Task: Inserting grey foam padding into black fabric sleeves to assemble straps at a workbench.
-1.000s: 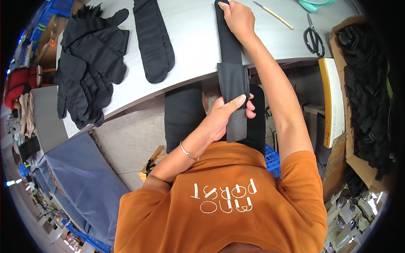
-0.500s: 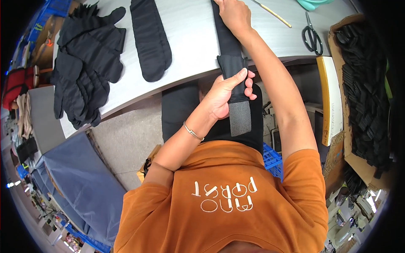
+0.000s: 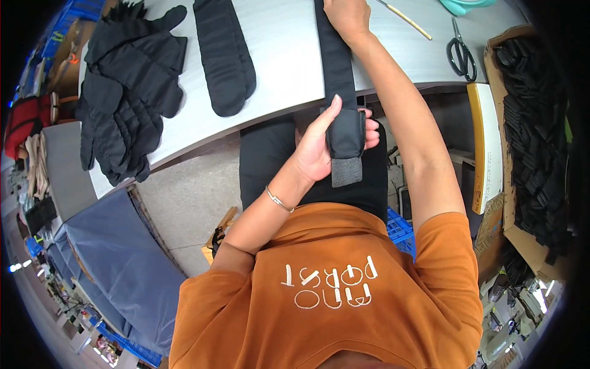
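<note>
**Strap end folded up over the surface edge**

My left hand [image 3: 319,147] has moved up since a moment ago: its fingers [image 3: 369,126] are now wrapped around the lower end of the long black padded fabric strap [image 3: 338,67], thumb straight along one side, pinching the folded end just below the edge of the pale grey surface [image 3: 289,61]. A second ago that end hung lower. The grey fuzzy fastener patch [image 3: 347,172] sticks out beneath my palm. My right hand [image 3: 347,15] presses flat on the strap farther up; whether its fingers are spread I cannot tell, since they run out of view. So the fold looks further along. Beyond my left fingers lie a black padded piece [image 3: 224,55] and a heap of black pieces [image 3: 126,86]; beyond my right, black-handled scissors [image 3: 461,55].
</note>
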A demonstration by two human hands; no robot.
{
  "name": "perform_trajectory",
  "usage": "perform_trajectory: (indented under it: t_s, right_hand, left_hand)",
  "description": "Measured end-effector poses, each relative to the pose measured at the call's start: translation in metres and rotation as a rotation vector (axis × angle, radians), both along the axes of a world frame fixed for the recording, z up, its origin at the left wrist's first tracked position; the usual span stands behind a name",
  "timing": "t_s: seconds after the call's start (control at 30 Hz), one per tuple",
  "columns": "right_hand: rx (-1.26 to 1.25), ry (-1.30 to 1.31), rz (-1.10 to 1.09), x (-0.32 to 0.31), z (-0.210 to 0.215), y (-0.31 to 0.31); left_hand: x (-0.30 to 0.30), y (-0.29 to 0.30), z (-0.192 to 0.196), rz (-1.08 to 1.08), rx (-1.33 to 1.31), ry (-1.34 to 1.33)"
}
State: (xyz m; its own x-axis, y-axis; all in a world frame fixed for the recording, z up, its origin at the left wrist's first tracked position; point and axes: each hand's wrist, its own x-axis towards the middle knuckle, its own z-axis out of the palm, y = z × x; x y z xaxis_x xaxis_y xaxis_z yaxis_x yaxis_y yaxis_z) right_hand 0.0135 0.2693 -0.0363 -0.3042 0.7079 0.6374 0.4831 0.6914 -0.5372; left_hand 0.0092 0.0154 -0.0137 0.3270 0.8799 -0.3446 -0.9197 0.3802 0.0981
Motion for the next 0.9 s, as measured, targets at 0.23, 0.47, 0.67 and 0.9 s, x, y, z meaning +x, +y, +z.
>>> perform_trajectory:
  t_s: [0.23,0.47,0.67,0.9]
  right_hand:
    - [-0.027,-0.279,-0.188,-0.014,0.001,0.005]
    - [-0.028,-0.228,-0.195,-0.01,0.0,0.003]
    - [-0.023,-0.245,-0.221,-0.014,0.003,0.001]
    - [0.045,-0.222,-0.236,-0.012,-0.008,0.009]
  left_hand:
    - [0.011,0.001,0.01,0.048,0.067,0.429]
    - [0.03,-0.051,0.011,-0.039,0.017,0.444]
    - [0.007,-0.017,0.012,-0.004,-0.023,0.233]
    - [0.002,-0.067,0.014,-0.041,0.007,0.533]
